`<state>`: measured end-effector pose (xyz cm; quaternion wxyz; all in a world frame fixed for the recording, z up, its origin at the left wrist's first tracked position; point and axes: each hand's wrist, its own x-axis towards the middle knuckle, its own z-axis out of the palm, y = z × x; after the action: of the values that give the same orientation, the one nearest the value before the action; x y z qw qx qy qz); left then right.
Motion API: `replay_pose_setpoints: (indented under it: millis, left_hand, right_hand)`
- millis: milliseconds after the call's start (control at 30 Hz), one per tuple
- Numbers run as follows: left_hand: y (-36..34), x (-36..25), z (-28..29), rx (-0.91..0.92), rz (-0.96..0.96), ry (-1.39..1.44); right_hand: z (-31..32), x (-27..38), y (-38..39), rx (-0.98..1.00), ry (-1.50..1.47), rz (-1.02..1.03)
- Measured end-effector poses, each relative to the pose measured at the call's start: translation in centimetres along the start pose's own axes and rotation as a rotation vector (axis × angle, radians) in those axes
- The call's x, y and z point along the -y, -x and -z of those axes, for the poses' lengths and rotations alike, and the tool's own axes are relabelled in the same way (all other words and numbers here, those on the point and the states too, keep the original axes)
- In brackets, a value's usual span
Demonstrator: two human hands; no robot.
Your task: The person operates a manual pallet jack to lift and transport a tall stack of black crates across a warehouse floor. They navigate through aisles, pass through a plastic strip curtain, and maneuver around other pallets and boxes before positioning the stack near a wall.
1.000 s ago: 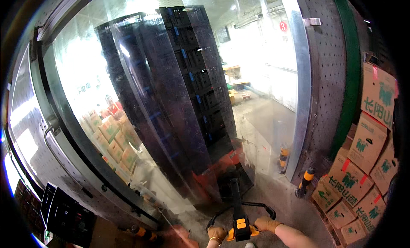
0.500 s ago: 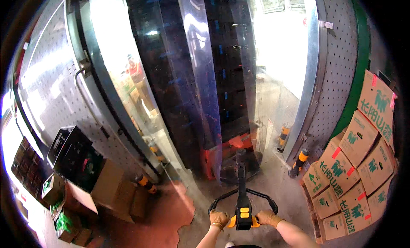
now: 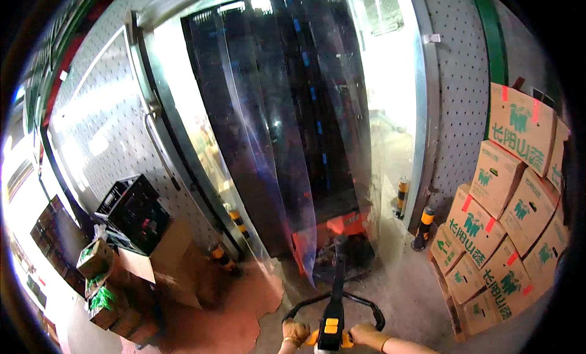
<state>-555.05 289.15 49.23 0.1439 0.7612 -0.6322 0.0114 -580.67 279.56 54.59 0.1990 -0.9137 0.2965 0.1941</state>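
Far left, black plastic crates and an open cardboard box are tucked by the door panel, probably to stay out of the way. Next, a striped bollard, likely guarding the frame. Left hand is wrapped around the left of the pallet truck's tiller, right hand gripping the other side, so I'd guess steering's even. Dead ahead in the doorway: the tall black crate stack, clear curtain strips draped over it. Far right, cartons sit on a wooden pallet, presumably for easy lifting.
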Motion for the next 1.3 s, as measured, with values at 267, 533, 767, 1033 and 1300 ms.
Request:
replay_pose_setpoints:
  millis: [267,533,767,1033,1300]
  left_hand:
    - [14.4,-0.7,-2.9,0.257,0.13,0.085]
    - [25.3,-3.1,-3.2,0.003,0.075,0.057]
    - [37.4,2.6,-10.8,-0.151,-0.046,-0.066]
    - [50.7,-2.5,-7.5,-0.144,-0.056,-0.003]
    - [58.6,-9.3,4.9,0.252,0.035,-0.067]
  right_hand:
    - [-14.9,3.2,6.5,-0.322,-0.132,0.114]
    - [-21.3,9.0,15.3,-0.307,-0.161,-0.004]
    - [-23.6,17.5,22.2,-0.255,-0.135,0.028]
    - [-29.4,23.0,33.0,-0.122,-0.481,0.052]
    - [-33.8,26.5,39.1,0.039,-0.171,0.067]
